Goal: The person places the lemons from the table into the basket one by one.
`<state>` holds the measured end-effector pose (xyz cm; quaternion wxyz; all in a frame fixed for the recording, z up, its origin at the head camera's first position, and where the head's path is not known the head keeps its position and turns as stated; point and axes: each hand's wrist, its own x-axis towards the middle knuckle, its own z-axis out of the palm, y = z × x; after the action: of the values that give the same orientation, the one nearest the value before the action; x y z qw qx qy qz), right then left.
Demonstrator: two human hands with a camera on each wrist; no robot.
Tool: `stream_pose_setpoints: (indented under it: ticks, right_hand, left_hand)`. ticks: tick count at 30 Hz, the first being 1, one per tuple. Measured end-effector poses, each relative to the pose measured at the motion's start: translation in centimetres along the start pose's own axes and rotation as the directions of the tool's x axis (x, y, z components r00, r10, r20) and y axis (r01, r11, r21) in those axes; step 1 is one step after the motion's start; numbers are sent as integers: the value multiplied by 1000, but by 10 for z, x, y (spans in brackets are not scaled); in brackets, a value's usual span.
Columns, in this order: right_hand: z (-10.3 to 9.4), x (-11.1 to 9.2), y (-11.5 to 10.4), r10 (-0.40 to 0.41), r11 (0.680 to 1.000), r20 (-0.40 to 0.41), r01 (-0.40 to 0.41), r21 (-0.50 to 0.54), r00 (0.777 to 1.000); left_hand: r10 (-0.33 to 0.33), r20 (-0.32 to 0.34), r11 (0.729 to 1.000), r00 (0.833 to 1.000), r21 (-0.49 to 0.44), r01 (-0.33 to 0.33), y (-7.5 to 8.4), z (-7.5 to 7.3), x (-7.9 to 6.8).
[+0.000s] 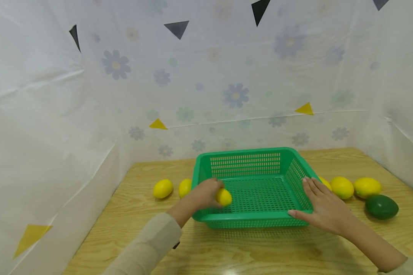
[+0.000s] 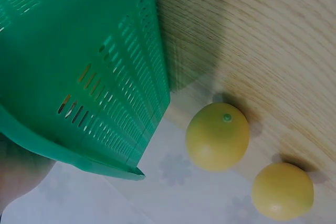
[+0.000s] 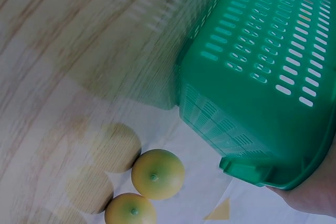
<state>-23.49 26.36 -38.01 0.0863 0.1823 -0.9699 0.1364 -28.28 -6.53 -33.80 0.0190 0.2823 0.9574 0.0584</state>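
A green plastic basket (image 1: 251,216) with slotted walls stands on the table in the head view. My left hand (image 1: 204,194) reaches over its left side and grips a yellow lemon (image 1: 224,197) inside, above the slotted floor. The left wrist view catches only part of that hand (image 2: 21,174) behind the rim; the lemon is hidden there. My right hand (image 1: 327,210) rests on the right rim, fingers straight and thumb out over the front corner. In the right wrist view a bit of this hand (image 3: 310,192) shows at the basket rim (image 3: 323,150).
Left of the basket lie two lemons, one farther out (image 1: 163,188) and one (image 1: 184,188) close to the wall. On the right sit several more lemons (image 1: 342,188) and a dark green avocado-like fruit (image 1: 381,207). A white flowered sheet (image 1: 199,99) hangs behind the wooden table (image 1: 117,229).
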Motion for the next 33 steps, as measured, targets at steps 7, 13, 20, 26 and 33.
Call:
stream_pose_setpoints:
  ticks: [7,13,20,26,33]
  right_hand:
    - [0,0,0,5,1000,3,-5,-3,1000]
    - [0,0,-1,8,1000,3,-8,3,1000]
    - [0,0,0,6,1000,0,-6,-1,1000]
    - [0,0,-1,2,1000,0,-2,-7,1000]
    - [0,-1,0,-1,1000,4,1,-10,1000]
  left_hand:
    - [-30,102,999,994,-30,34,1,2,4]
    - [-64,196,996,979,-43,74,4,1,8]
    - [-94,257,995,962,-16,102,7,3,11]
    - [-141,308,987,941,-23,156,10,4,11]
    - [-174,341,982,924,-12,189,12,5,12]
